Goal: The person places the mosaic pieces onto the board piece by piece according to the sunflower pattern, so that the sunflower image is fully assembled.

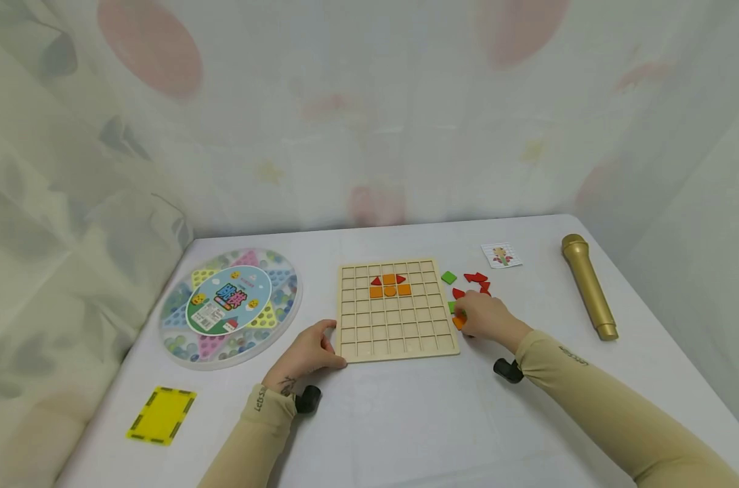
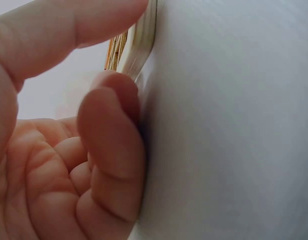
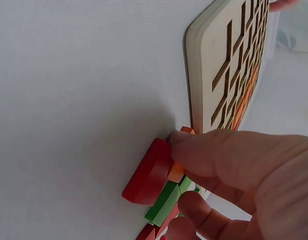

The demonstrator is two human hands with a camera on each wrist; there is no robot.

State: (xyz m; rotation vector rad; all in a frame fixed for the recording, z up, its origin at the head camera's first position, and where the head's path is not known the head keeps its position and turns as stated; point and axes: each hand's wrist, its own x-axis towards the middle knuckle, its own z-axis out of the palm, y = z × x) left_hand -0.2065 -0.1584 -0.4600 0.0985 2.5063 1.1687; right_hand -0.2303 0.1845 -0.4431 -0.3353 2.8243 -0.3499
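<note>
Head view: the left hand [image 1: 305, 349] holds the board [image 1: 397, 318] by its near-left corner; just beside the board's right edge, the right hand [image 1: 483, 316] pinches an orange piece [image 1: 458, 322], near green pieces [image 1: 449, 277] and red pieces [image 1: 477, 277].

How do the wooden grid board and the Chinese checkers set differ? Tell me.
The wooden grid board is squarish; the Chinese checkers set is round. The board is pale; the set is multicoloured. The left hand touches the board; no hand touches the set. Both lie flat.
</note>
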